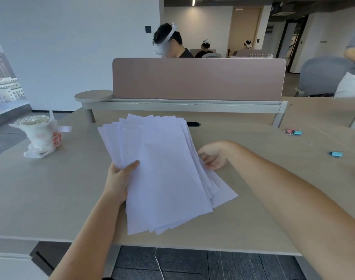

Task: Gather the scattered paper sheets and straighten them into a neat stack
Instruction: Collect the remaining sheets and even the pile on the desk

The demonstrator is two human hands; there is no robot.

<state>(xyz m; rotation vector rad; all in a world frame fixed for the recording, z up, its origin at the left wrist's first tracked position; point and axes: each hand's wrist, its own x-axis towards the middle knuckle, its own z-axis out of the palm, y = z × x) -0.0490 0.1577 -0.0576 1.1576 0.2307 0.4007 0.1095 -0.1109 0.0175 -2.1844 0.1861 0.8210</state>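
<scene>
A loose, fanned pile of white paper sheets [162, 170] lies over the middle of the beige desk [51, 190], its edges uneven at top and bottom. My left hand [120, 178] grips the pile's left edge, thumb on top of the sheets. My right hand [213, 156] rests at the pile's right edge, fingers spread and touching the sheets' side, holding nothing. A few lower sheets stick out toward the lower right.
A drink cup in a white plastic bag [41, 136] stands at the left. Binder clips [294, 132] and a blue clip [336, 154] lie at the right. A pink divider panel [199, 79] closes the desk's far side, with a person seated behind it. The desk's front edge is near me.
</scene>
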